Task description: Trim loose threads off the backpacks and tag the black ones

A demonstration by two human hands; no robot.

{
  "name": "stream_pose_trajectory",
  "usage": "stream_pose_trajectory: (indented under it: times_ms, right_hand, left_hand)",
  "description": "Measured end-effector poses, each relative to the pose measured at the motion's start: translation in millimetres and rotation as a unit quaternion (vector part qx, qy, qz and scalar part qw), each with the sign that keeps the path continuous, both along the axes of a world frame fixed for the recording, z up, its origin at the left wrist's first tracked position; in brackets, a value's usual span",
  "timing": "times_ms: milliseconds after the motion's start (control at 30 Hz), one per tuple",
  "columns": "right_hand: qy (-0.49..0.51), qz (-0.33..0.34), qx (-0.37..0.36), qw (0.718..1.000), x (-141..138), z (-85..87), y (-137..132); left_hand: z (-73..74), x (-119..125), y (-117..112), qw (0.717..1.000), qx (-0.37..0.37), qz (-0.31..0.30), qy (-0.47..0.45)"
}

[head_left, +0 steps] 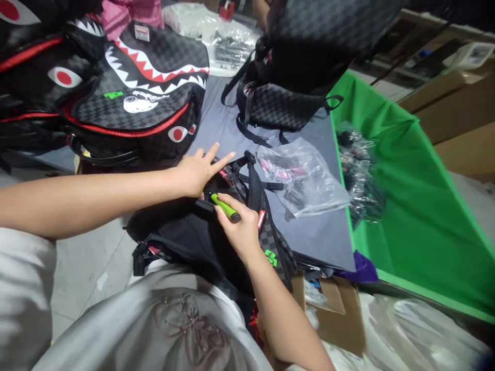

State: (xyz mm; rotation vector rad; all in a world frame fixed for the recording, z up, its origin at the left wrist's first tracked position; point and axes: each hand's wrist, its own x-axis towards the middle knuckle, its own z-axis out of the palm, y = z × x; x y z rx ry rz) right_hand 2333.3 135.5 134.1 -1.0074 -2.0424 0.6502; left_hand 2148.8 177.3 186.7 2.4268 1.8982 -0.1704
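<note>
A black backpack (174,221) with dark checkered panels lies at the table's near edge, against my body. My right hand (242,226) is closed round a slim tool with a bright green handle (225,207) and a black end. Its far tip meets the backpack near a black strap, and I cannot make out what kind of tool it is. Just beyond that tip, my left hand (199,172) rests on the backpack with several fingers spread; its thumb side is partly hidden. A black shoulder strap (254,183) stands up beside my right hand.
Shark-mouth checkered bags (154,103) are piled at the left. Another checkered backpack (278,103) stands at the back. A clear plastic bag (309,180) lies on the grey table (320,232). To the right is a green-lined bin (417,206) holding plastic-wrapped items, with cardboard boxes (464,113) beyond.
</note>
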Motion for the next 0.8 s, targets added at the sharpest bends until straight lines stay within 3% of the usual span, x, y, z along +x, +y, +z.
stream_pose_trajectory:
  times_ms: [200,467,667,800]
  right_hand:
    - [0.024,0.005,-0.011,1.0,-6,-4.6,2]
    - [0.027,0.006,-0.013,1.0,-7,-0.6,3]
    - [0.028,0.003,-0.003,1.0,-12,-8.1,5]
    - [0.037,-0.003,-0.006,0.999,-13,-13.0,9]
  left_hand:
    - [-5.0,-5,-1,0.999,0.018,-0.024,0.019]
    - [3.5,-15,4,0.998,-0.019,-0.062,0.022]
    - [-7.9,-3,4,0.999,0.006,-0.01,0.047]
    - [-15.5,-7,7,0.999,0.015,-0.028,0.041]
